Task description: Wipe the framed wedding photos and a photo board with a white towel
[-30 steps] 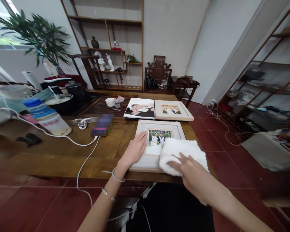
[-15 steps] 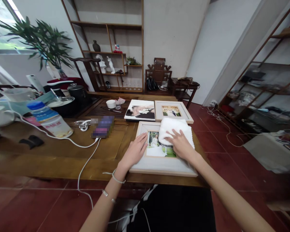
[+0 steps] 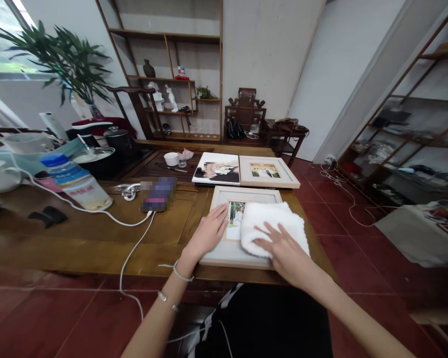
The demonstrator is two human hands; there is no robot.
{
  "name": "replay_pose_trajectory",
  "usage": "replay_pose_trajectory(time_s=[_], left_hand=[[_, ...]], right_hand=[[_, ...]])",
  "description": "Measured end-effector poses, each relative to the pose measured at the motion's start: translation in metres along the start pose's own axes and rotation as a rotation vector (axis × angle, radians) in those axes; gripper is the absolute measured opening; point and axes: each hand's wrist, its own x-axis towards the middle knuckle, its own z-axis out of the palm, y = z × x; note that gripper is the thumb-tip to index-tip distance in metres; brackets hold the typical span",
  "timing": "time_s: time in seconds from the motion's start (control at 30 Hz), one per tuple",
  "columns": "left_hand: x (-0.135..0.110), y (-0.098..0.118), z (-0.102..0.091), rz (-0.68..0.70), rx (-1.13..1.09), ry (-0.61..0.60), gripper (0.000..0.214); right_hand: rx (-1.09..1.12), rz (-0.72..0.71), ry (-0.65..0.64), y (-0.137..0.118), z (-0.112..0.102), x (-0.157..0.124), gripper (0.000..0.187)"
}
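Note:
A light wooden picture frame (image 3: 224,251) with a photo lies flat at the near edge of the wooden table (image 3: 97,233). My left hand (image 3: 209,232) rests flat on the frame's left border, fingers stretched out. My right hand (image 3: 283,248) lies flat, fingers spread, on a folded white cloth (image 3: 271,221) that covers most of the frame's glass. Only a strip of the photo shows left of the cloth.
Behind it lie a second framed photo (image 3: 268,171) and an unframed print (image 3: 217,168). A phone (image 3: 158,194) with a white cable (image 3: 130,248), a lying water bottle (image 3: 74,181), pots and a small white cup (image 3: 170,158) are on the left. Shelves stand behind and at right.
My right hand pushed the cloth from the frame's near right up to its far edge, then drew it back toward me over the photo. My left hand stayed put.

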Motion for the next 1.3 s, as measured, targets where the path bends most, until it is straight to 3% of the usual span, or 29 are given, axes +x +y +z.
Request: replay_pose_trajectory(time_s=[0.1,0.2,0.33,0.5,0.73,0.83,0.9,1.0,1.1,1.2,1.3], left_hand=[[-0.001,0.001,-0.002,-0.02,0.003,-0.016,0.047],[0.0,0.001,-0.003,-0.019,0.003,-0.022,0.047],[0.001,0.001,-0.002,-0.011,-0.008,0.002,0.047],[0.001,0.002,-0.001,-0.028,-0.01,0.01,0.046],[0.0,0.001,0.001,-0.021,-0.021,0.035,0.044],[0.0,0.0,0.002,-0.005,-0.016,0.036,0.045],[0.0,0.0,0.001,0.011,-0.01,0.038,0.045],[0.0,0.0,-0.001,0.01,-0.004,0.031,0.046],[0.0,0.002,-0.003,-0.008,0.0,0.004,0.046],[0.0,0.003,-0.004,-0.007,-0.007,-0.006,0.046],[0.0,0.001,-0.003,-0.005,-0.025,0.004,0.046]], right_hand=[[-0.087,0.016,0.141,0.035,0.014,0.034,0.072],[-0.129,0.051,0.201,0.063,0.013,0.066,0.071],[-0.136,0.05,0.195,0.075,0.009,0.087,0.07],[-0.114,-0.003,0.131,0.044,0.009,0.055,0.068],[0.089,-0.038,-0.188,-0.021,-0.024,-0.025,0.078],[0.163,-0.099,-0.235,-0.034,-0.035,-0.034,0.078],[0.172,-0.104,-0.207,-0.034,-0.031,-0.026,0.077],[0.11,-0.066,-0.103,-0.015,-0.012,-0.001,0.078],[-0.072,0.017,0.058,0.021,0.007,0.033,0.075],[-0.198,0.08,0.168,0.058,0.011,0.065,0.072],[-0.208,0.1,0.18,0.076,0.006,0.086,0.07]])
